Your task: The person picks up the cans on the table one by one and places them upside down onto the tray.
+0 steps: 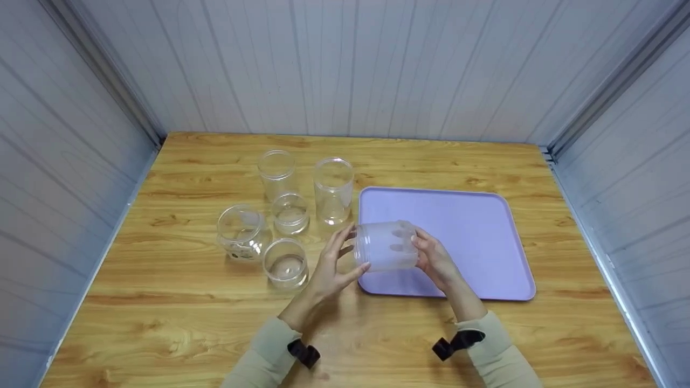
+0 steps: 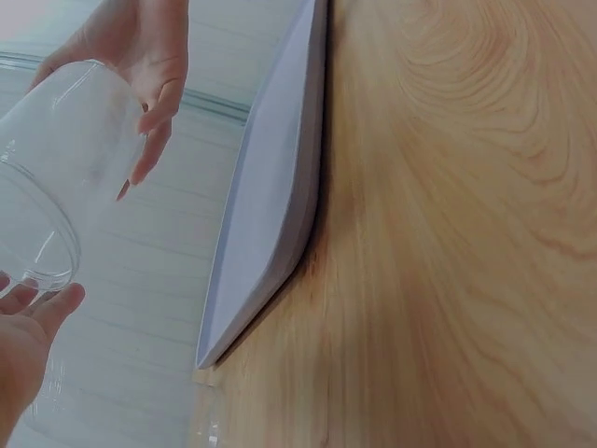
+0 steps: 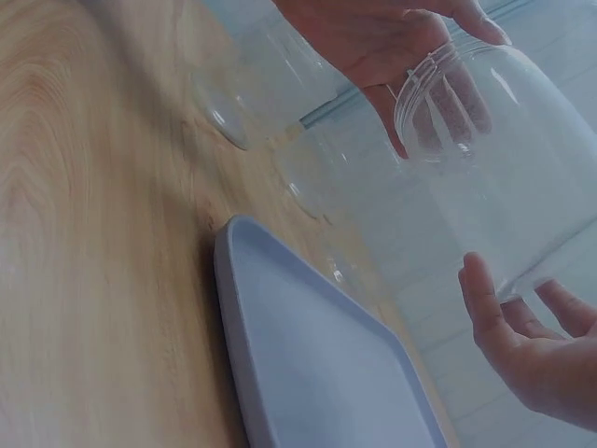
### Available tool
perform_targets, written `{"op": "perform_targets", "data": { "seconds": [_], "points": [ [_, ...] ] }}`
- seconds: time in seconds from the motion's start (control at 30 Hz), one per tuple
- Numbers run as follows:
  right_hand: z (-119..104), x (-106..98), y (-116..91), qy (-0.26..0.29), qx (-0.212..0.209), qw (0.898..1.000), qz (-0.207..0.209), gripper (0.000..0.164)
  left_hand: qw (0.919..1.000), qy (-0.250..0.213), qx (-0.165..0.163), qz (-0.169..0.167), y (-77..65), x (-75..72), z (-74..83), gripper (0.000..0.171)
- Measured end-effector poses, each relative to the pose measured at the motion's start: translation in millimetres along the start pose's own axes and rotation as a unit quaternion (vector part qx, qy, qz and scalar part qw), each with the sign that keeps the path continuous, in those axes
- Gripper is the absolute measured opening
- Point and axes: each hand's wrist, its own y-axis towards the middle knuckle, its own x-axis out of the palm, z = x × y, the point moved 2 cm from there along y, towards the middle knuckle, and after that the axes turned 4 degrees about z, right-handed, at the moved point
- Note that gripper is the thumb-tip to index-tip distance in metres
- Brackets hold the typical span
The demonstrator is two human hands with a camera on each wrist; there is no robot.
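A clear plastic jar (image 1: pixel 385 248) is held on its side above the left part of a purple tray (image 1: pixel 458 215). My left hand (image 1: pixel 331 269) grips its ringed mouth end, thumb on the near side and fingers on the far side. At the opposite end, my right hand (image 1: pixel 437 261) holds the base. In the left wrist view the jar (image 2: pixel 70 140) stretches between both hands, raised off the table. The right wrist view shows left-hand fingers through the wall of the jar (image 3: pixel 522 177).
Left of the tray stand several clear jars: a tall jar (image 1: pixel 334 199), another tall jar (image 1: pixel 277 175), a small jar (image 1: pixel 291 215), a wide printed jar (image 1: pixel 242 231) and a short jar (image 1: pixel 285 264). Pale panel walls (image 1: pixel 350 64) border the wooden table (image 1: pixel 178 312).
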Motion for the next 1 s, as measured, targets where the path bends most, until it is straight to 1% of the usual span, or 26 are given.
{"op": "perform_targets", "data": {
  "seconds": [0.07,0.2,0.3,0.4,0.47,0.57,0.7,0.77,0.9,1.0],
  "points": [
    [-0.6,-0.2,0.6,-0.011,0.001,1.000,0.002,0.057,0.9999,0.010,-0.008,-0.006,0.1,-0.8,0.0,0.074],
    [-3.6,-1.9,3.6,-0.027,0.005,1.000,0.015,0.056,0.9982,0.057,-0.013,-0.013,-2.1,-2.3,-19.3,0.078],
    [-7.7,-4.0,7.8,-0.044,0.007,0.998,0.032,0.054,0.9942,0.106,-0.011,-0.012,-4.5,-5.6,-33.7,0.081],
    [-12.7,-6.5,12.7,-0.080,0.005,0.995,0.051,0.053,0.9866,0.161,-0.024,-0.010,-6.2,-10.7,-32.4,0.080],
    [-16.2,-7.7,16.3,-0.110,0.000,0.992,0.057,0.052,0.9796,0.198,-0.033,-0.011,-7.1,-14.4,-30.7,0.077],
    [-21.6,-9.2,21.3,-0.159,-0.005,0.986,0.056,0.053,0.9709,0.234,-0.049,-0.012,-8.8,-19.0,-27.9,0.073],
    [-27.6,-10.9,27.8,-0.228,-0.011,0.972,0.049,0.055,0.9644,0.256,-0.065,-0.019,-11.9,-24.0,-24.9,0.066],
    [-30.1,-11.7,31.5,-0.264,-0.017,0.963,0.049,0.058,0.9609,0.269,-0.061,-0.019,-12.9,-26.7,-23.7,0.061],
    [-36.6,-12.5,39.6,-0.343,-0.043,0.937,0.056,0.062,0.9519,0.304,-0.033,-0.008,-13.7,-33.4,-22.3,0.051],
    [-41.4,-11.9,44.9,-0.394,-0.065,0.914,0.068,0.067,0.9419,0.335,-0.014,-0.005,-14.4,-39.0,-20.9,0.049]
  ]
}}
